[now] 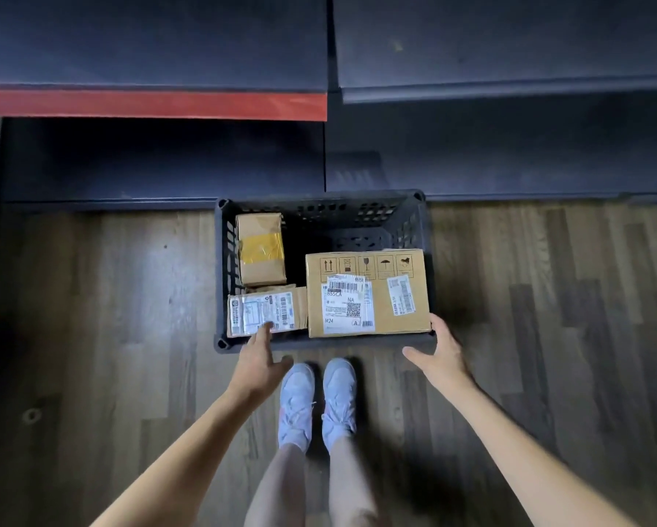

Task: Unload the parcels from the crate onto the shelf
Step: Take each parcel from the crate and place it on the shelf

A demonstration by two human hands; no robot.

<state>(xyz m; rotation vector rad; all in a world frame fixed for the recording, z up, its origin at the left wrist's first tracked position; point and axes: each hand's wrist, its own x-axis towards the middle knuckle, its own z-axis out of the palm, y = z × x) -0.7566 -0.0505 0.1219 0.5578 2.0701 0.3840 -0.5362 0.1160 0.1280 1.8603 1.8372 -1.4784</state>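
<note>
Head view: a crate (321,346) is seen from above on a wood floor (110,298), set against the base of a dark shelf (159,161).
Crate: black, perforated walls; three parcels are held inside.
Big parcel (368,294): a brown carton at the right near side, with handling symbols printed along its far edge and white labels stuck on top.
Labelled parcel (268,311): a flat carton at the left near corner, just beside the big parcel.
Taped parcel (261,249): a small carton with yellow tape, placed at the left far side, behind the labelled parcel.
Left hand (260,361): fingers are extended and loosely spread; the fingertips are laid on the labelled parcel's near edge, nothing is gripped.
Right hand (443,351): fingers are straight, thumb spread apart; the fingertips are placed at the big parcel's near right corner, by the crate rim.
Shelf: a red strip (152,104) is seen along the upper left board's edge.
Feet: pale shoes (317,397) are placed just behind the crate, between the arms.
</note>
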